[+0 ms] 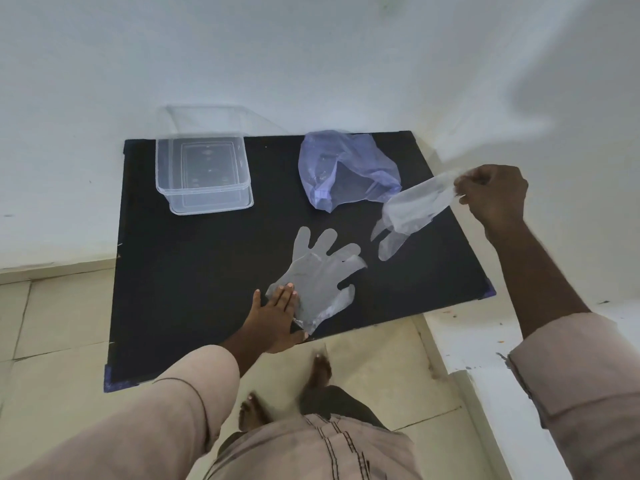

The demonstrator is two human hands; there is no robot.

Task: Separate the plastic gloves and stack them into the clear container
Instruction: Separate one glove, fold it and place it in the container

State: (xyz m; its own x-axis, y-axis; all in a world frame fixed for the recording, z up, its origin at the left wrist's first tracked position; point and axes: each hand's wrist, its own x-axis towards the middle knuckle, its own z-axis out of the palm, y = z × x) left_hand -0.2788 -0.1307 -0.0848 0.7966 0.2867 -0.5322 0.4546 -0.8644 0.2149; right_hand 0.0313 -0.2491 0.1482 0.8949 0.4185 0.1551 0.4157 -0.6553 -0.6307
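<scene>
On the black matte board (194,289) lying on the floor, a thin translucent plastic glove (320,275) lies flat with its fingers spread, its cuff end pinned under the left hand (277,318), whose grip is released, palm flat and fingers extended. To its right, a second crinkled translucent glove (408,211) hangs from the right hand (493,197), its cuff pinched in a clenched grip and its limp fingers trailing down to the board. Behind both gloves sits a crumpled, filmy pale-purple plastic bag (346,168). At the board's far left corner stands the clear, rectangular hard-plastic container (202,171), apparently resting on its lid. Pale tiles (59,317) surround the board.
</scene>
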